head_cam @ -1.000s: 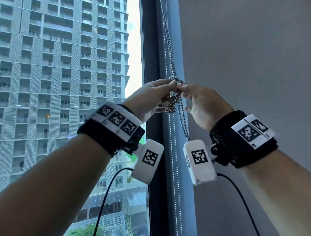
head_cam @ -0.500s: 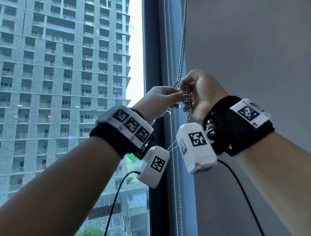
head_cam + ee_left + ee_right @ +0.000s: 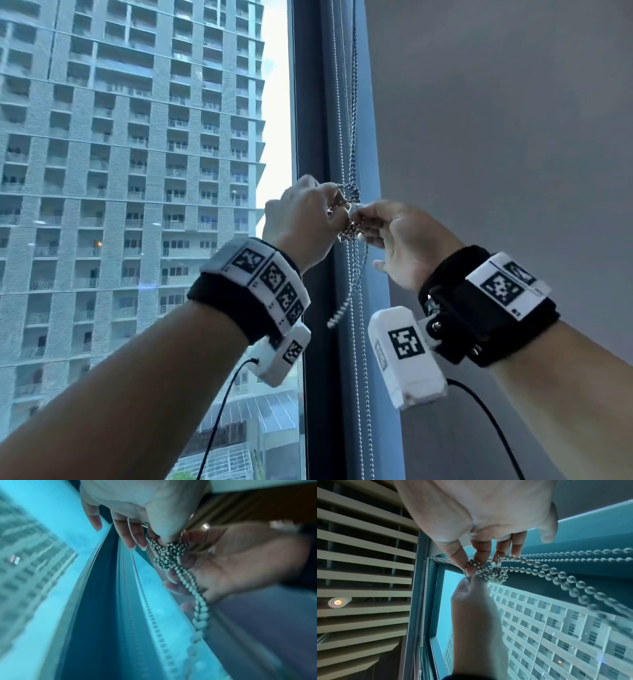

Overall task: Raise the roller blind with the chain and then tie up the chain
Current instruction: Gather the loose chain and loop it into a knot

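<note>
The chain (image 3: 352, 144) hangs along the dark window frame (image 3: 317, 102), just right of the glass, and a bunched knot (image 3: 350, 214) of its beads sits part-way down its run. Both hands meet at this knot. The left hand (image 3: 303, 219), on the frame side of the knot, pinches beads between thumb and fingertips; the right hand (image 3: 407, 240), on the wall side of the knot, pinches a strand with thumb and forefinger while its other fingers lie loosely spread. From the right wrist view the knot (image 3: 491, 573) shows as a tight cluster between the two sets of fingertips, with several strands running away from it. Below the knot a slack loop (image 3: 346, 298) dangles beside the straight runs of chain. The step in hand is judged to be the tying stage; the blind itself is not visible, so its height cannot be confirmed. To finish well, the person should keep one hand fixed on the knot as an anchor while the other draws the free strand through and snugs it down. Pull should be steady and along the chain's line, since a sideways jerk would likely turn the blind mechanism or spill the gathered beads. Ball chain slides on itself readily, so the wraps should probably be seated closely before either pinch is released.
</note>
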`<state>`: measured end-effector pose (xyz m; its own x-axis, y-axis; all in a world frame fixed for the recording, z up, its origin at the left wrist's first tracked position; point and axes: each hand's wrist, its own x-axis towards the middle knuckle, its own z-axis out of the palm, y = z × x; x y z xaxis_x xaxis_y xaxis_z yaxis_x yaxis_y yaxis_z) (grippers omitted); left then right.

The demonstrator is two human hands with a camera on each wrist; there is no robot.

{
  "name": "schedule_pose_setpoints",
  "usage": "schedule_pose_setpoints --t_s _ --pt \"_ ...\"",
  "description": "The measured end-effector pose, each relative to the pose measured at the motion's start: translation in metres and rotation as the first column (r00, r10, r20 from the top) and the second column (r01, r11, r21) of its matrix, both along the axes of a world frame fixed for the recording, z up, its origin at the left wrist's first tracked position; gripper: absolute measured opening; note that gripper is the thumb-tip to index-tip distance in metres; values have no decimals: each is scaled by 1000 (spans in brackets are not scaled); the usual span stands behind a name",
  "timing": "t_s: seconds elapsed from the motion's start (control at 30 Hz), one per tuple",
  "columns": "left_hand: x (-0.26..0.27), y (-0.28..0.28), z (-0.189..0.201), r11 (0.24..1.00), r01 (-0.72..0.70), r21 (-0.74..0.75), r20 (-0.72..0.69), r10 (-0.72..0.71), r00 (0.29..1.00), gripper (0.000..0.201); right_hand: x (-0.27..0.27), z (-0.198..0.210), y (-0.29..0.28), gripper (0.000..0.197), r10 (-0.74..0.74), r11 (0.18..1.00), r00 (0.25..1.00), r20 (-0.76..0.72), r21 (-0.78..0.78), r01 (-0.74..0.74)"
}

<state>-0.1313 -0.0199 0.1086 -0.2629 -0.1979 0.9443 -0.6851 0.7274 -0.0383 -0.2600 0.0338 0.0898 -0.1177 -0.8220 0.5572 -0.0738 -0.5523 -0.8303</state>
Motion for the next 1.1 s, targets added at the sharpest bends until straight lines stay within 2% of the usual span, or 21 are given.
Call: schedule_pose_setpoints --t_s 0.03,0.07,0.1,0.13,0.17,0.2,0.27,0.3,0.37,0.43,0.5,0.57,0.7,0.83,0.93,1.0,1.1 --pt "1 0 0 980 -161 -121 26 165 986 16 1 -1 -1 17 6 1000 1000 3 14 -6" --pt "1 0 0 953 -240 -184 44 252 967 20 2 -2 -1 17 7 1000 1000 8 18 -7" --pt "1 0 -1 951 -248 -186 67 264 962 22 3 -2 -2 17 0 1000 1000 12 11 0" --pt "0 -1 -2 974 -183 -130 94 196 976 20 4 -1 -2 19 -16 1000 1000 15 -2 16" --pt "0 -2 -3 998 -66 -7 103 66 992 18 5 -1 -3 21 -40 999 999 25 -26 41" --pt "-1 -1 -4 984 95 149 71 -107 992 18 5 -1 -3 23 -79 995 996 38 -54 81" --pt "0 3 -3 831 411 374 -110 -401 910 23 5 -3 -3 26 -170 980 985 25 -103 172" --pt "1 8 -2 745 512 427 -194 -478 857 25 4 -4 -4 26 -194 974 981 0 -122 193" --pt "4 15 1 607 630 484 -331 -540 774 26 1 -8 -6 18 -212 971 976 -43 -127 205" --pt "8 19 4 482 721 497 -477 -542 692 24 -1 -12 -7 10 -219 970 974 -50 -120 212" --pt "12 19 7 378 788 486 -580 -534 615 26 -3 -14 -8 24 -226 967 973 -51 -131 218" --pt "14 19 7 321 830 457 -621 -553 556 32 -4 -13 -7 39 -247 961 968 -48 -142 238" --pt "17 21 3 142 928 345 -684 -638 352 36 -6 -9 -4 20 -255 957 966 -33 -152 247" --pt "19 21 5 7 947 321 -682 -692 237 42 -8 -5 -4 21 -241 957 969 -54 -180 228" --pt "21 20 6 -108 954 279 -729 -670 138 38 -8 -2 -5 21 -244 954 968 -60 -195 228" --pt "23 18 5 -183 931 317 -745 -655 125 35 -9 1 -4 21 -239 957 968 -81 -189 221" --pt "27 13 3 -222 873 433 -725 -661 191 36 -10 3 -4 23 -184 976 968 -169 -146 161"
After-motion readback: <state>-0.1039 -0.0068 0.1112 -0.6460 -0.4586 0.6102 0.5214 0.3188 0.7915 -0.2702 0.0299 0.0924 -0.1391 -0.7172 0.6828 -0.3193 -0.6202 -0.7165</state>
